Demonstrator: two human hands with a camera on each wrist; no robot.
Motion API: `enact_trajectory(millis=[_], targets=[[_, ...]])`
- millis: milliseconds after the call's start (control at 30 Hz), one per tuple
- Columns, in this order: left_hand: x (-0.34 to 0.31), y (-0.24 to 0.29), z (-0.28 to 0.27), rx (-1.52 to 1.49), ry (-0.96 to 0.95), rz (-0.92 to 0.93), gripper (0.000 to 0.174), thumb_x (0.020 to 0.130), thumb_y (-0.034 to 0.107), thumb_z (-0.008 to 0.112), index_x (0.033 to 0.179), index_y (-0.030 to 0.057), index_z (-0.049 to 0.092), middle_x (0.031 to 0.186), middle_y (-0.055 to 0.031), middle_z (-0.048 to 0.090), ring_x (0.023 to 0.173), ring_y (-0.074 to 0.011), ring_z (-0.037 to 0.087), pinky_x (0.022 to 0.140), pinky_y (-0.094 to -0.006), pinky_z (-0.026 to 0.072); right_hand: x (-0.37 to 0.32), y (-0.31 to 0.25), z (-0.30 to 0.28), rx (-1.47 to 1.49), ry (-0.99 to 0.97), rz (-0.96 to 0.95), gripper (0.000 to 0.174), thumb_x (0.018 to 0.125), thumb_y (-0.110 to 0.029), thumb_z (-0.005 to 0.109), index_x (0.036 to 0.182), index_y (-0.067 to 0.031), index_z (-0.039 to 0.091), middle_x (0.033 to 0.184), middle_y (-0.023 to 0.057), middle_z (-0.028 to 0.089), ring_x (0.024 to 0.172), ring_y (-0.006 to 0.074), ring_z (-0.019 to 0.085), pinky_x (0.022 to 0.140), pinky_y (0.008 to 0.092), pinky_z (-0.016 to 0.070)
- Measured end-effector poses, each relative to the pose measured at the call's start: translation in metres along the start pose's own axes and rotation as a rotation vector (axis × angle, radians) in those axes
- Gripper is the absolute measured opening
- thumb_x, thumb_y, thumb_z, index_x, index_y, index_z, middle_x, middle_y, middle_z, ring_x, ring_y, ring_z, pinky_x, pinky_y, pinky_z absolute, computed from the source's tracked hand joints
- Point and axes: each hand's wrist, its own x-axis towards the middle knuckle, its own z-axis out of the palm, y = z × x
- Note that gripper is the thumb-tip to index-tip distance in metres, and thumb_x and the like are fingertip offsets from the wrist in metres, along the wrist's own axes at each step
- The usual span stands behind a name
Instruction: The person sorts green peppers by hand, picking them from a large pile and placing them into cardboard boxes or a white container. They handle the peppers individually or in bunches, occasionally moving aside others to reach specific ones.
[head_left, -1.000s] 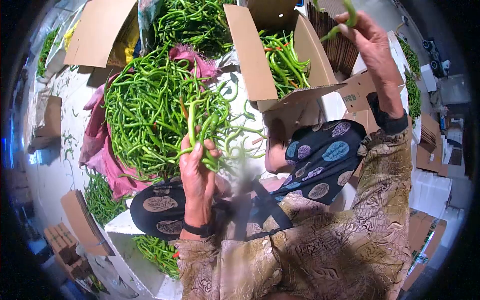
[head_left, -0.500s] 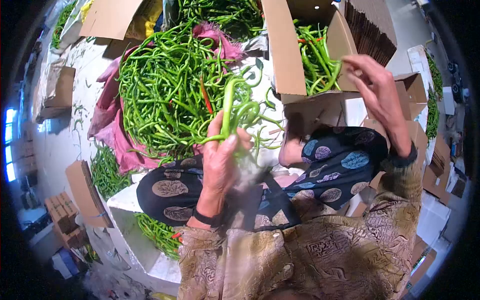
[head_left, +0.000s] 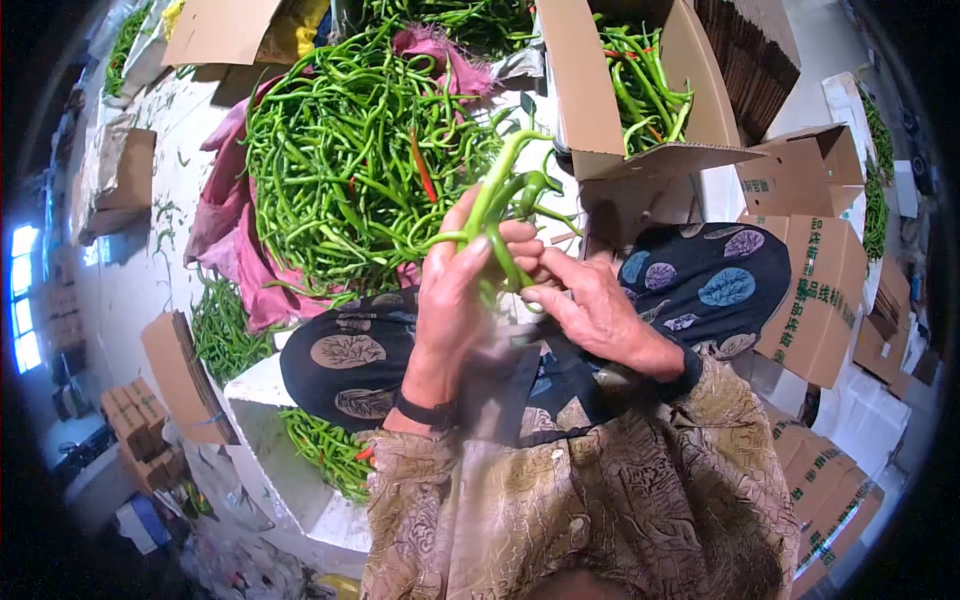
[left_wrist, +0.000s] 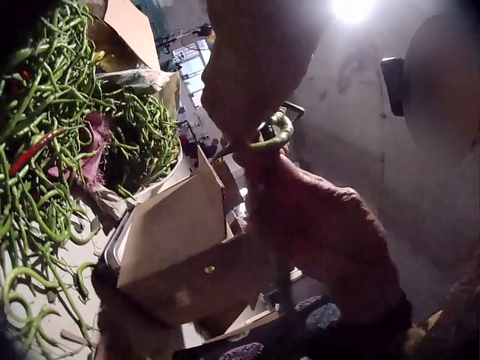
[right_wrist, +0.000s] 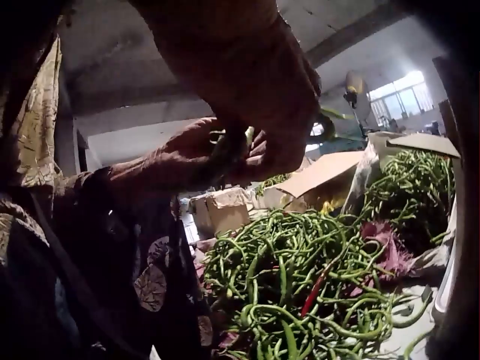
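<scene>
In the head view my left hand (head_left: 447,300) grips a few long green chili peppers (head_left: 492,195), its thumb laid across them and their curved ends sticking up. My right hand (head_left: 608,318) is close beside it, thumb and fingers pinching the lower end of a green chili pepper. Behind the left hand spreads a big heap of green chili peppers (head_left: 340,150) on pink cloth (head_left: 225,220), with a red one (head_left: 422,165) on top. Both wrist views show the hands dark and close together; the right wrist view has the left hand (right_wrist: 187,154) partly hidden behind the right.
An open cardboard box (head_left: 585,85) with green chili peppers inside stands beyond the right knee. A white foam box (head_left: 270,470) with more peppers is by the left knee. Flattened cardboard (head_left: 745,60) is stacked at the back right; printed cartons (head_left: 815,295) lie to the right.
My right hand has come from beside the open box, where it held up a chili pepper a second ago, down to my left hand. The left hand still grips peppers and appears further right.
</scene>
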Motion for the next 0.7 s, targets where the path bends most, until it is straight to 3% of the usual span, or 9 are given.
enact_trajectory(millis=[67, 133, 167, 200, 300, 333, 433, 567, 700], targets=[[-0.003, -0.001, 0.004, -0.035, 0.008, 0.007, 0.062, 0.092, 0.019, 0.053, 0.143, -0.0008, 0.025, 0.109, -0.0202, 0.06, 0.096, -0.0279, 0.063, 0.087, -0.0377, 0.0519, -0.003, 0.001, 0.001, 0.008, -0.026, 0.036, 0.031, 0.085, -0.013, 0.06, 0.111, 0.0006, 0.054, 0.098, 0.0229, 0.064, 0.092, 0.0372, 0.064, 0.08, 0.0418, 0.0507], [-0.003, -0.003, 0.006, 0.082, 0.104, 0.051, 0.062, 0.092, 0.02, 0.054, 0.143, -0.0002, 0.025, 0.114, -0.0213, 0.059, 0.099, -0.0271, 0.063, 0.088, -0.0363, 0.0516, -0.005, 0.002, 0.004, 0.099, 0.109, 0.028, 0.038, 0.085, -0.01, 0.059, 0.12, 0.0006, 0.052, 0.101, 0.025, 0.063, 0.094, 0.0358, 0.064, 0.081, 0.0396, 0.0509], [-0.005, -0.004, 0.007, 0.11, 0.129, 0.092, 0.062, 0.092, 0.019, 0.056, 0.143, -0.0001, 0.027, 0.117, -0.0212, 0.058, 0.1, -0.0255, 0.063, 0.089, -0.0352, 0.0508, -0.005, 0.008, 0.003, 0.085, 0.098, 0.05, 0.042, 0.087, -0.012, 0.058, 0.126, 0.0023, 0.05, 0.108, 0.0219, 0.063, 0.096, 0.0284, 0.065, 0.082, 0.0371, 0.051], [-0.005, -0.004, 0.007, 0.11, 0.131, 0.095, 0.062, 0.092, 0.019, 0.056, 0.143, -0.0001, 0.027, 0.117, -0.0212, 0.058, 0.1, -0.0255, 0.063, 0.089, -0.0352, 0.0508, -0.004, 0.007, 0.004, 0.085, 0.095, 0.048, 0.042, 0.087, -0.012, 0.058, 0.126, 0.0023, 0.05, 0.108, 0.0219, 0.063, 0.096, 0.0284, 0.065, 0.082, 0.0371, 0.051], [-0.005, -0.007, 0.003, 0.256, 0.241, 0.171, 0.063, 0.089, 0.015, 0.059, 0.142, -0.002, 0.029, 0.12, -0.0191, 0.058, 0.107, -0.0248, 0.06, 0.094, -0.0358, 0.048, 0.002, 0.007, 0.008, 0.466, -0.044, 0.144, 0.039, 0.093, -0.021, 0.058, 0.123, 0.0036, 0.051, 0.112, 0.0074, 0.06, 0.097, 0.0124, 0.056, 0.083, 0.0307, 0.0477], [-0.005, -0.008, 0.003, 0.259, 0.24, 0.173, 0.063, 0.089, 0.015, 0.059, 0.142, -0.002, 0.029, 0.12, -0.0191, 0.058, 0.107, -0.0248, 0.06, 0.094, -0.0358, 0.048, 0.004, 0.006, 0.007, 0.468, -0.044, 0.142, 0.039, 0.093, -0.021, 0.058, 0.123, 0.0036, 0.051, 0.112, 0.0074, 0.06, 0.097, 0.0124, 0.056, 0.083, 0.0307, 0.0477], [-0.005, -0.013, 0.005, 0.314, 0.143, 0.187, 0.069, 0.087, 0.012, 0.059, 0.144, -0.0047, 0.024, 0.13, -0.0211, 0.051, 0.114, -0.0264, 0.057, 0.097, -0.0372, 0.0457, 0.009, -0.007, 0.005, 0.655, -0.034, 0.182, 0.029, 0.095, -0.023, 0.056, 0.113, -0.0006, 0.056, 0.097, 0.0008, 0.058, 0.083, 0.006, 0.05, 0.075, 0.0231, 0.0428], [-0.005, -0.019, -0.003, 0.564, 0.077, 0.229, 0.066, 0.088, 0.008, 0.056, 0.144, -0.005, 0.024, 0.129, -0.0218, 0.051, 0.114, -0.0238, 0.055, 0.096, -0.0339, 0.0464, 0.023, 0.003, 0.005, 0.519, 0.009, 0.158, 0.028, 0.097, -0.025, 0.052, 0.111, -0.0013, 0.058, 0.094, 0.0011, 0.061, 0.081, 0.0061, 0.053, 0.073, 0.0224, 0.0441], [-0.005, -0.013, 0.003, 0.236, 0.172, 0.124, 0.059, 0.089, 0.004, 0.053, 0.142, -0.0053, 0.029, 0.127, -0.0196, 0.052, 0.115, -0.0221, 0.055, 0.092, -0.0314, 0.049, 0.023, 0.013, 0.004, 0.591, 0.065, 0.16, 0.03, 0.097, -0.026, 0.049, 0.113, -0.0018, 0.058, 0.096, 0.0013, 0.063, 0.084, 0.0066, 0.056, 0.073, 0.0226, 0.0459]])
